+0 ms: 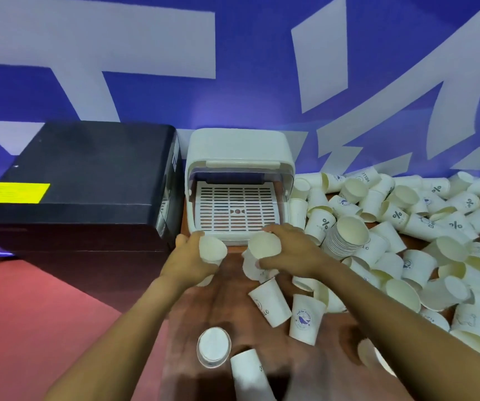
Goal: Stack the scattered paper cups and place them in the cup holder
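1. The white plastic cup holder with the slatted tray (237,209) stands open beside a black box (82,180) – its tray looks empty, so nothing is delivered yet.
2. The left hand (188,257) is curled around one white paper cup (212,248), mouth facing the camera.
3. The right hand (290,250) grips a second white paper cup (263,246), just in front of the holder – nesting seems about to begin.
4. One nested stack of cups (345,237) lies on the brown table (227,296); the loose cup pile (435,241) at right remains, so most work is left.
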The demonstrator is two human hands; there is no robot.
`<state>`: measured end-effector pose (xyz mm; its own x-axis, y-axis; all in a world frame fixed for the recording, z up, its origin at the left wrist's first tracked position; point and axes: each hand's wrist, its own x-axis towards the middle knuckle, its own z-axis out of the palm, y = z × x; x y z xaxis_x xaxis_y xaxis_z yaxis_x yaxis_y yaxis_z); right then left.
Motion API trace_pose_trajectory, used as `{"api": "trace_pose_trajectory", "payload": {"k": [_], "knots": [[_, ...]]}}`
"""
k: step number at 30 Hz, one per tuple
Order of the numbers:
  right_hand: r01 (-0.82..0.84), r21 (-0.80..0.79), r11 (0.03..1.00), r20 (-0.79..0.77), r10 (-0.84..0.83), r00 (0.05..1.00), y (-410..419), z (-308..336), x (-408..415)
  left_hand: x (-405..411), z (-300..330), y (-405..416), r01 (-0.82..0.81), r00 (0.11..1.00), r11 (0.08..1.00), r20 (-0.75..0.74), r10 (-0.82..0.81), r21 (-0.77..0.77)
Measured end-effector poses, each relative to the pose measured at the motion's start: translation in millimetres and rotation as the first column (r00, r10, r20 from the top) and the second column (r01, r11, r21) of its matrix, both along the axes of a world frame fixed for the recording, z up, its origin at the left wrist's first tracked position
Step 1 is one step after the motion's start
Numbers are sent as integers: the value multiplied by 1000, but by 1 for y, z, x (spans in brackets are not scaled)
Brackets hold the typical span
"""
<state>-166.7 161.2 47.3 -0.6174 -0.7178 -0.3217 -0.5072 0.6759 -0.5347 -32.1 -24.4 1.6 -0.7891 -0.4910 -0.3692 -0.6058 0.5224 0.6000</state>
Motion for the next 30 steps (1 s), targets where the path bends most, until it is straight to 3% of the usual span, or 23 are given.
{"api": "trace_pose_trajectory", "payload": {"k": [9,18,30], "knots": [[67,-139,988,-122,-84,989,-21,22,-55,-61,40,-3,-93,979,995,-185,84,-39],[107,-140,984,1,-108,994,-37,-12,-75,-79,23,-12,-170,964,985,-202,171,22],[106,-55,993,12,-105,994,-68,-36,-76,-96,-2,-30,-76,995,985,-79,64,-158]]}}
